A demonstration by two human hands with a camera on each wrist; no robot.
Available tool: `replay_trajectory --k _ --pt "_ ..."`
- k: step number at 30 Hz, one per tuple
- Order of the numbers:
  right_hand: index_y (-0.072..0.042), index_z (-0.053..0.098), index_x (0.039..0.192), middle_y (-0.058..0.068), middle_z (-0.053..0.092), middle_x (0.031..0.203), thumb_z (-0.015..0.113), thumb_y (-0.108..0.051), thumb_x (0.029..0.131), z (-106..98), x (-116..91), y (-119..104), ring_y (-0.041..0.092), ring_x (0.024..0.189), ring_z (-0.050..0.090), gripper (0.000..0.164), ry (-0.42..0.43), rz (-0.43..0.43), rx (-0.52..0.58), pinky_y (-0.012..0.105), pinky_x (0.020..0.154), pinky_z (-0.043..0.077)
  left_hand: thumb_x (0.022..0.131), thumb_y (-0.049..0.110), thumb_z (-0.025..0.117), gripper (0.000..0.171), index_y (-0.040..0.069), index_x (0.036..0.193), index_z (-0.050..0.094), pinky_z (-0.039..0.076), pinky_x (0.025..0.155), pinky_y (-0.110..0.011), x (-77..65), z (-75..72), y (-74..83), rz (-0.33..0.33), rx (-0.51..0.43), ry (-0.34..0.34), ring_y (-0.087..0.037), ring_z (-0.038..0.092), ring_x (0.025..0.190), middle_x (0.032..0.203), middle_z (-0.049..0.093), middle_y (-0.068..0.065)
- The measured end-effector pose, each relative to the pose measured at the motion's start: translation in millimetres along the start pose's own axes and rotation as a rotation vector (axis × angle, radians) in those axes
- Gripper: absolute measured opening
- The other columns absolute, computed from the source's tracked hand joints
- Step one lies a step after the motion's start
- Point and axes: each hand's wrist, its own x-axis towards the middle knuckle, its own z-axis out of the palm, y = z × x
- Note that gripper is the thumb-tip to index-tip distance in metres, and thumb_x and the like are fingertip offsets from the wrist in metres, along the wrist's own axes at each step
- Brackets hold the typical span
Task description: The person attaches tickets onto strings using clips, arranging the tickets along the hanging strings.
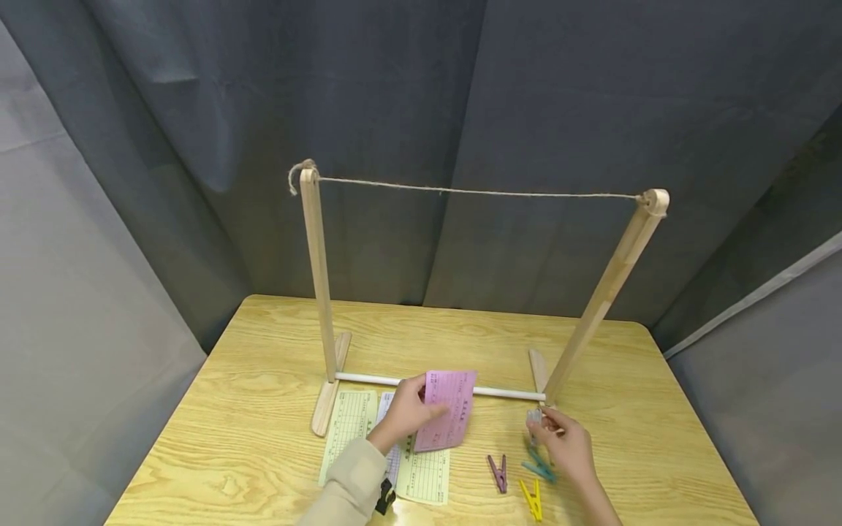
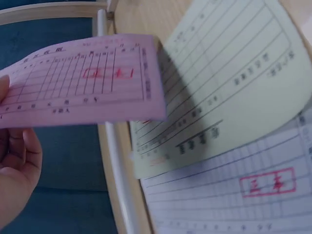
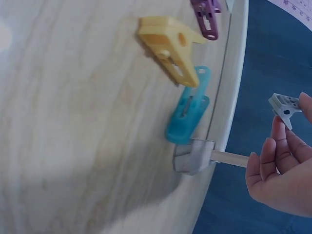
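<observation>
My left hand [image 1: 409,413] holds a pink printed slip [image 1: 454,409] by its left side, raised above the papers. Red stamped characters show on that slip in the left wrist view. Beneath lie pale green slips [image 1: 351,424] and a white one with a red stamp [image 2: 268,183]. In my right hand [image 1: 569,446], thumb and fingertips pinch a pale clothespin [image 3: 285,106], held up near the stand's right foot. Below that hand a blue clothespin [image 1: 541,465], a yellow clothespin [image 1: 533,501] and a purple clothespin [image 1: 498,473] lie on the table.
A wooden stand spans the table [image 1: 263,365], with a left post [image 1: 318,270] and a right post [image 1: 605,292]. Twine [image 1: 473,191] runs between their tops. A white rod [image 1: 506,394] joins them low down. Dark curtains [image 1: 395,88] hang behind.
</observation>
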Motion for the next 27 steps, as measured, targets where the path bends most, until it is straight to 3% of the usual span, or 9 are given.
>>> replay_trajectory --k 8,16,23,27 --pt "0.008 0.059 0.113 0.006 0.062 0.084 0.069 -0.02 0.081 -7 0 -18 0.017 0.081 0.051 0.044 0.022 -0.047 -0.011 0.026 0.069 0.043 0.081 0.009 0.067 0.016 0.002 0.095 0.065 0.051 0.067 -0.023 -5.6 -15.0 12.9 0.113 0.027 0.05 -0.016 0.064 0.079 0.088 0.067 -0.008" --pt "0.006 0.058 0.115 0.012 0.063 0.094 0.069 -0.022 0.081 -12 2 -33 0.023 0.088 0.053 0.046 0.016 -0.089 -0.006 0.036 0.078 0.042 0.084 0.006 0.062 0.017 0.001 0.101 0.063 0.051 0.07 -0.024 -11.0 -29.6 21.9 0.138 -0.039 0.056 -0.02 0.064 0.084 0.093 0.067 -0.011" --pt "0.005 0.058 0.116 0.013 0.062 0.095 0.068 -0.02 0.082 -18 2 -51 0.025 0.09 0.053 0.043 0.026 -0.128 -0.006 0.036 0.078 0.043 0.083 -0.002 0.059 0.016 -0.009 0.098 0.061 0.052 0.068 -0.024 -25.8 -47.6 63.8 0.167 -0.021 0.089 -0.029 0.064 0.082 0.091 0.065 -0.021" --pt "0.003 0.058 0.116 0.014 0.061 0.096 0.069 -0.019 0.082 -21 3 -58 0.025 0.09 0.053 0.043 0.039 -0.137 0.008 0.035 0.077 0.042 0.083 -0.002 0.061 0.015 -0.008 0.096 0.063 0.051 0.067 -0.024 -26.6 -53.8 68.2 0.177 -0.009 0.121 -0.027 0.064 0.079 0.088 0.066 -0.019"
